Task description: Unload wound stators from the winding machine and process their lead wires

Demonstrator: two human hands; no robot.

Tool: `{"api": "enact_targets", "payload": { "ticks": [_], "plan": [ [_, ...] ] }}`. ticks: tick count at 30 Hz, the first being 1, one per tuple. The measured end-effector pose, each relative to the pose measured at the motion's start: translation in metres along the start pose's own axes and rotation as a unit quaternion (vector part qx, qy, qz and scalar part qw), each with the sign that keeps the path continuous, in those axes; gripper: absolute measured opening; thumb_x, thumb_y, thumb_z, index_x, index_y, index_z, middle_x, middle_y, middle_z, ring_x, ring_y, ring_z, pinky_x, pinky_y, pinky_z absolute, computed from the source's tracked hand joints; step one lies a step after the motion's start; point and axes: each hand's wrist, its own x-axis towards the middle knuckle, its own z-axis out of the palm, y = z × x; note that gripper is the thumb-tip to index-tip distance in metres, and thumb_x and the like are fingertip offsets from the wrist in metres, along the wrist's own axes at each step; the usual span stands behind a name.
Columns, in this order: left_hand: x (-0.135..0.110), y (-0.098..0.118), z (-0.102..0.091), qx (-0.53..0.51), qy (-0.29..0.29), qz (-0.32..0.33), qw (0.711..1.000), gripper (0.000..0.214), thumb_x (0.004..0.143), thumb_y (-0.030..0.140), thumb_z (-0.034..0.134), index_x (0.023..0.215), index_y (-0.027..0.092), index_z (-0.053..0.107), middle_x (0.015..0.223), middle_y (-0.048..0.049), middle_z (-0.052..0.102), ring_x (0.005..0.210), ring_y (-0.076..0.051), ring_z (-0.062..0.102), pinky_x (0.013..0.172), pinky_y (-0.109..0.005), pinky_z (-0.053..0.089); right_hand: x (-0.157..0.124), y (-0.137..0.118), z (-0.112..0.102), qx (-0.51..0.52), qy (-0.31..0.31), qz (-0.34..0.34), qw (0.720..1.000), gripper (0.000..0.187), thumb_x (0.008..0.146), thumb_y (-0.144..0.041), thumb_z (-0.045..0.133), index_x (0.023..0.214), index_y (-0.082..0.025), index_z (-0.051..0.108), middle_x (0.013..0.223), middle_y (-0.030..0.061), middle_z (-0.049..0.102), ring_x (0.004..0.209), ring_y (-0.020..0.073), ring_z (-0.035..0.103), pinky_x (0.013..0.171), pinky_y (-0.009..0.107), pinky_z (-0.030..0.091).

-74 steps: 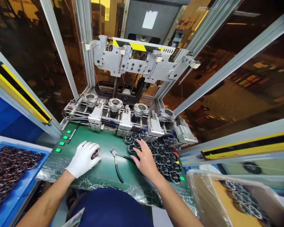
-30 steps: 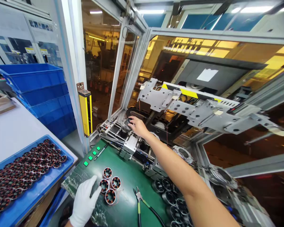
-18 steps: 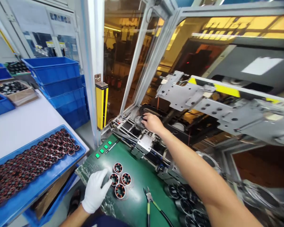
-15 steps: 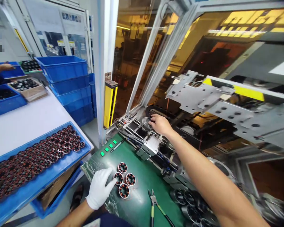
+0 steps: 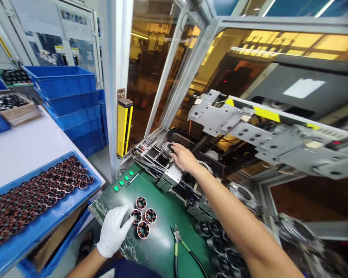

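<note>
My left hand, in a white glove, rests at the left of a small group of wire-wound motor stators. Its thumb and fingers are apart, and the thumb tip touches or nearly touches the leftmost stator. Bare and stretched out ahead, my right hand has its bent fingertips at a round metal fixture on the machine's near left end. The fingers close over a dark part there, which they mostly hide. Wire cutters with green and black handles lie on the green bench top.
A blue tray packed with stators lies on the white table at left, with stacked blue bins behind. Black-and-silver rings stand at the bench's right. A metal plate assembly overhangs the machine; a yellow post sensor edges the opening.
The view has turned slightly right, so everything sits further left. Both hands keep nearly the same places, the left by the stators and the right at the fixture.
</note>
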Motion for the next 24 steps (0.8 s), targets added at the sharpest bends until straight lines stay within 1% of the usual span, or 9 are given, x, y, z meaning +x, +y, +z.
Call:
{"api": "enact_targets", "payload": {
  "ticks": [2,4,7,10,12,14,17,20,24],
  "plan": [
    [0.002,-0.006,0.002,0.004,0.007,0.022,1.0,0.036,0.098,0.044,0.055,0.121,0.017,0.064,0.109,-0.0108,0.075,0.095,-0.026,0.072,0.083,-0.039,0.058,-0.013,-0.011,-0.019,0.003,0.047,0.0,0.999,0.04,0.093,-0.022,0.058,0.13,-0.006,0.062,0.143,0.0211,0.053,0.134,0.0331,0.052,0.113,0.053,0.047],
    [0.004,-0.013,0.004,0.001,0.003,0.045,0.999,0.038,0.098,0.042,0.054,0.122,0.014,0.064,0.111,-0.0133,0.075,0.097,-0.027,0.072,0.085,-0.041,0.057,-0.042,-0.026,-0.047,0.002,0.089,0.002,0.996,0.045,0.097,-0.026,0.055,0.137,-0.006,0.056,0.15,0.0196,0.046,0.141,0.0305,0.045,0.118,0.052,0.042],
    [0.011,-0.021,0.008,-0.012,-0.013,0.069,0.997,0.04,0.098,0.04,0.054,0.123,0.009,0.063,0.113,-0.0178,0.074,0.099,-0.03,0.071,0.087,-0.044,0.055,-0.111,-0.052,-0.089,0.007,0.149,-0.01,0.989,0.045,0.1,-0.027,0.055,0.142,-0.012,0.05,0.154,0.0165,0.042,0.145,0.0256,0.038,0.121,0.049,0.039],
    [0.019,-0.025,0.011,-0.009,-0.025,0.076,0.997,0.041,0.098,0.041,0.054,0.121,0.008,0.065,0.112,-0.0189,0.074,0.098,-0.031,0.071,0.087,-0.044,0.055,-0.201,-0.071,-0.108,0.007,0.189,0.013,0.982,0.046,0.096,-0.018,0.06,0.141,-0.015,0.048,0.148,0.019,0.048,0.142,0.0269,0.043,0.117,0.051,0.044],
    [0.024,-0.026,0.013,-0.002,-0.03,0.084,0.996,0.042,0.098,0.042,0.053,0.119,0.008,0.066,0.111,-0.0188,0.074,0.097,-0.031,0.071,0.087,-0.043,0.055,-0.265,-0.079,-0.104,-0.006,0.176,0.085,0.981,0.043,0.095,-0.015,0.062,0.137,-0.015,0.051,0.141,0.0181,0.054,0.136,0.0276,0.049,0.113,0.052,0.047],
    [0.028,-0.026,0.013,0.001,-0.04,0.099,0.994,0.043,0.098,0.043,0.053,0.118,0.007,0.066,0.11,-0.0191,0.074,0.097,-0.031,0.071,0.088,-0.042,0.054,-0.325,-0.087,-0.089,-0.023,0.155,0.165,0.974,0.032,0.096,-0.017,0.062,0.127,-0.015,0.057,0.134,0.0167,0.059,0.13,0.0286,0.054,0.108,0.053,0.051],
    [0.033,-0.024,0.012,0.005,-0.05,0.115,0.992,0.044,0.099,0.043,0.051,0.118,0.006,0.067,0.109,-0.0199,0.074,0.097,-0.031,0.071,0.089,-0.042,0.054,-0.387,-0.103,-0.064,-0.038,0.139,0.237,0.961,0.018,0.097,-0.021,0.06,0.113,-0.014,0.062,0.129,0.0181,0.062,0.125,0.0322,0.056,0.099,0.058,0.055],
    [0.037,-0.022,0.011,0.014,-0.066,0.12,0.991,0.045,0.1,0.043,0.049,0.118,0.006,0.067,0.109,-0.0199,0.074,0.097,-0.031,0.07,0.089,-0.043,0.054,-0.407,-0.121,-0.044,-0.041,0.117,0.279,0.952,0.02,0.097,-0.025,0.06,0.111,-0.012,0.065,0.142,0.0215,0.051,0.135,0.0369,0.047,0.102,0.062,0.052],
    [0.039,-0.021,0.01,0.019,-0.081,0.116,0.99,0.047,0.101,0.045,0.045,0.12,0.007,0.066,0.112,-0.0196,0.073,0.101,-0.032,0.069,0.091,-0.044,0.053,-0.392,-0.131,-0.021,-0.061,0.09,0.326,0.939,0.021,0.096,-0.026,0.06,0.109,-0.01,0.067,0.154,0.0227,0.038,0.143,0.0424,0.036,0.103,0.065,0.048]
  ]
}}
